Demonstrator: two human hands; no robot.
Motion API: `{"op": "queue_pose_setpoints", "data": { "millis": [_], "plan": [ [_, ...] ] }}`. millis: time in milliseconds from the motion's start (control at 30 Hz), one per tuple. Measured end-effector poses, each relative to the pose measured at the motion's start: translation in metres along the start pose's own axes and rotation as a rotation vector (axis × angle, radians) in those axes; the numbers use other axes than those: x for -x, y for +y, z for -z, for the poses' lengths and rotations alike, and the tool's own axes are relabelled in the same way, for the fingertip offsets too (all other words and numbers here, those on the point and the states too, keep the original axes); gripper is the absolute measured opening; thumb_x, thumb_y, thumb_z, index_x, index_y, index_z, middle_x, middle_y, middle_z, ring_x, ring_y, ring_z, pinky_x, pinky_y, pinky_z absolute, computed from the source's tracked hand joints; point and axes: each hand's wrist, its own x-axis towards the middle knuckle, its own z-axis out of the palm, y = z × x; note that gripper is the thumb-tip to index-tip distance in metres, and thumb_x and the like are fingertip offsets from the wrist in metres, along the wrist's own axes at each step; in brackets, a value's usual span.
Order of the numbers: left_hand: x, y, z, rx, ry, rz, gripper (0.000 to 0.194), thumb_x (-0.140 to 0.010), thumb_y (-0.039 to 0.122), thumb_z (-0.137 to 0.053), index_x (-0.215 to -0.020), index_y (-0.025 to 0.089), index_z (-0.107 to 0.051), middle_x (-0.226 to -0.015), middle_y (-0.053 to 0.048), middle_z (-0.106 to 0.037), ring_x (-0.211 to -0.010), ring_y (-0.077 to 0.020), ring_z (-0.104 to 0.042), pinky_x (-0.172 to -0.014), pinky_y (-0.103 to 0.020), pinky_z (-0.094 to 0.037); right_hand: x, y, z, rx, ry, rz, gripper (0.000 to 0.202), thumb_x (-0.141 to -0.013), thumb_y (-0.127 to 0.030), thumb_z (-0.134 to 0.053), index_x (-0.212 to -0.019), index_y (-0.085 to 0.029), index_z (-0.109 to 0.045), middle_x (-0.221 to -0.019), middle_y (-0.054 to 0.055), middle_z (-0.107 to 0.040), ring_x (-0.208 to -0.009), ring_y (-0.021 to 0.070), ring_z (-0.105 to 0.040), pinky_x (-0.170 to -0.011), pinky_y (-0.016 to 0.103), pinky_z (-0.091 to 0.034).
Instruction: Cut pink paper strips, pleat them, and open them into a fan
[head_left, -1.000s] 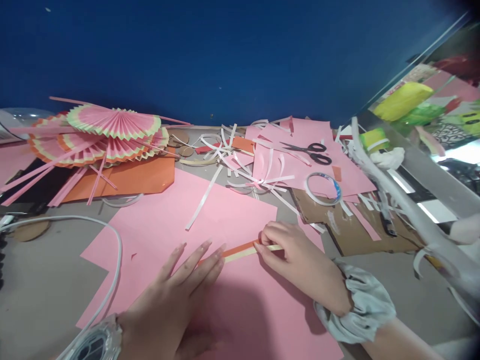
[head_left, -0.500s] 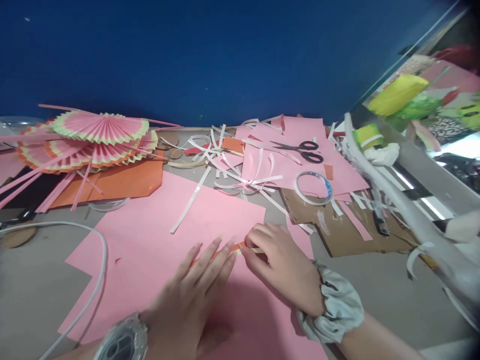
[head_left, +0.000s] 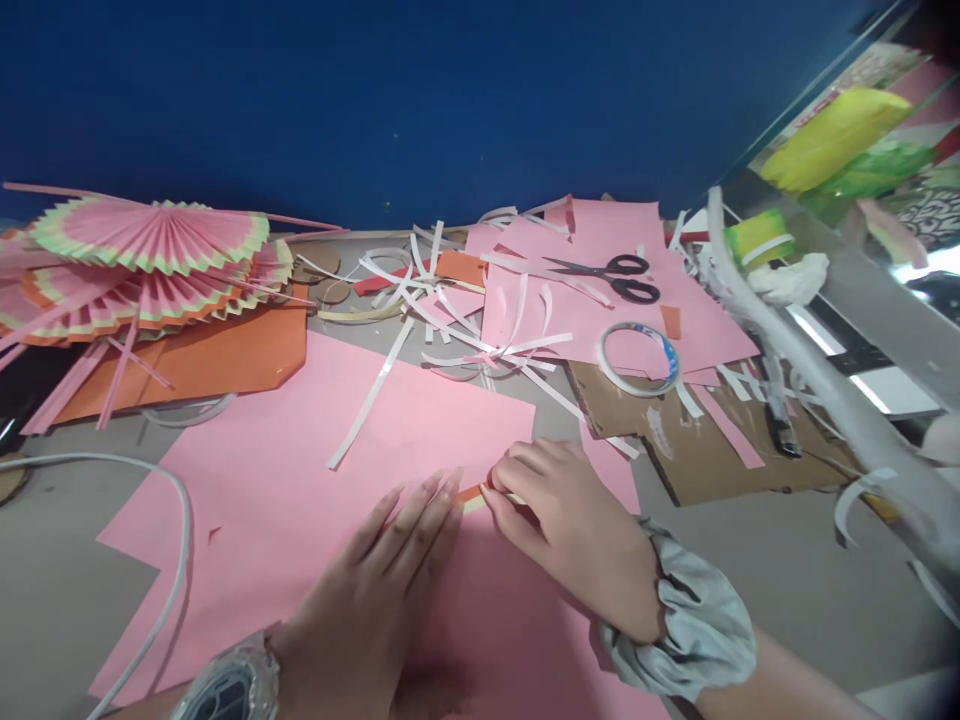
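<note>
My left hand (head_left: 386, 575) lies flat on a large pink paper sheet (head_left: 277, 500), its fingers stretched out over the edge where a narrow orange and cream paper strip (head_left: 472, 497) runs. A short piece of that strip shows between my hands; the rest is under my fingers. At its right part, my right hand (head_left: 576, 530) is closed, thumb and index finger pinching the strip. Whether the strip is attached to the pink sheet I cannot tell.
Pleated pink paper fans (head_left: 150, 235) stand at the left on orange paper (head_left: 225, 360). Scissors (head_left: 607, 275) and a tape roll (head_left: 671, 362) lie beyond my right hand, near cardboard (head_left: 697, 460), a cutter (head_left: 784, 435) and white paper strips (head_left: 371, 400). A white cable (head_left: 184, 540) crosses the left.
My left fingers have shifted slightly left along the strip, so more of it shows between my hands. My right hand keeps its pinch. The whole view has shifted a little.
</note>
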Motion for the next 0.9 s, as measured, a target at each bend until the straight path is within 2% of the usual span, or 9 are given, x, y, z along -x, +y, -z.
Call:
{"op": "queue_pose_setpoints", "data": {
  "millis": [167, 467, 900],
  "plan": [
    [0.0002, 0.0011, -0.0017, -0.001, 0.015, 0.014, 0.081, -0.079, 0.061, -0.036, -0.135, 0.003, -0.031, -0.143, -0.018, -0.025, -0.132, -0.0304, -0.020, -0.107, -0.040, -0.010, 0.0008, 0.0018, -0.0009, 0.006, 0.001, 0.011, 0.016, -0.087, -0.018, -0.041, -0.072, -0.018, -0.047, -0.075, 0.001, -0.051, -0.074, 0.0155, -0.044, -0.069, 0.031, -0.029],
    [-0.0008, -0.0001, -0.0003, -0.029, 0.006, -0.010, 0.090, -0.075, 0.065, -0.037, -0.137, 0.002, -0.024, -0.144, -0.020, -0.020, -0.133, -0.0330, -0.015, -0.106, -0.042, -0.009, 0.0000, 0.0013, -0.0007, -0.003, -0.007, 0.000, 0.014, -0.086, -0.017, -0.043, -0.072, -0.018, -0.047, -0.074, 0.000, -0.050, -0.074, 0.0153, -0.044, -0.069, 0.031, -0.029],
    [0.0002, 0.0008, -0.0016, -0.032, -0.006, 0.007, 0.087, -0.076, 0.062, -0.038, -0.138, 0.002, -0.023, -0.145, -0.019, -0.018, -0.133, -0.0320, -0.014, -0.107, -0.041, -0.007, -0.0005, 0.0004, 0.0007, -0.012, -0.023, -0.005, 0.014, -0.086, -0.018, -0.043, -0.072, -0.018, -0.048, -0.075, 0.000, -0.051, -0.075, 0.0157, -0.045, -0.071, 0.031, -0.030]
  ]
}}
